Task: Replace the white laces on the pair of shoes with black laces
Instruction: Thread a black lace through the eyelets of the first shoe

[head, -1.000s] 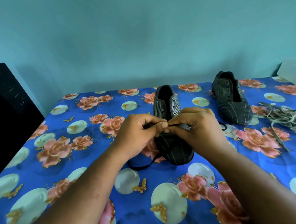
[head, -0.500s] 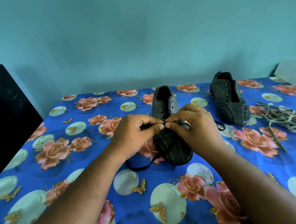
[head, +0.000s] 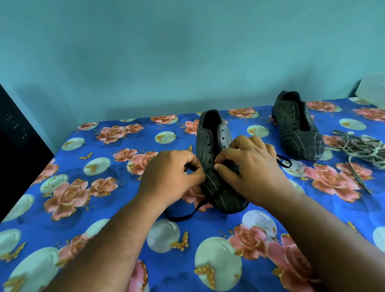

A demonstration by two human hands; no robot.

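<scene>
You had a blue cloth printed with pink roses and pale bubbles [head: 115,222] over the tabletop, a black box-shaped cabinet [head: 7,145] at its left edge, and a plain teal wall [head: 180,51] behind.

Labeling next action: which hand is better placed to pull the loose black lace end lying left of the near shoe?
Left. The left hand sits on that side of the near shoe, just above the black lace trailing there. The right hand would have to cross the shoe.
</scene>
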